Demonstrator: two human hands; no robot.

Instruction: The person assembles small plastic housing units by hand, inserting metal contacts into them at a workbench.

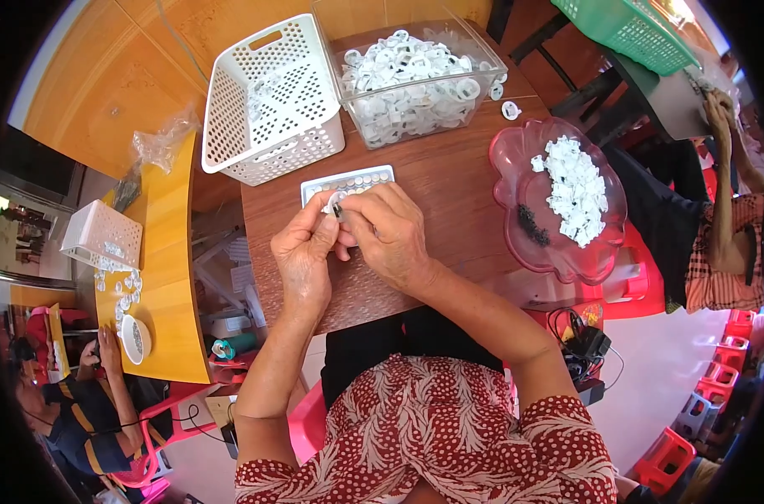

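Observation:
Over the wooden table, my left hand (304, 244) and my right hand (388, 233) meet at their fingertips. Between them they pinch a small white plastic part (335, 202) with a dark piece on it; its exact kind is too small to make out. Just behind my fingers lies a shallow white tray (315, 186) filled with rows of small round pieces, partly hidden by my hands. To the right, a red flower-shaped dish (516, 178) carries a heap of small white plastic parts (577, 193) and a little pile of tiny black pieces (531, 225).
A white perforated basket (268, 160) and a clear bin (424, 105) full of white round parts stand at the table's back. On the yellow table (168, 277) at left are another basket (105, 235) and a white bowl (136, 339). Other people work on both sides.

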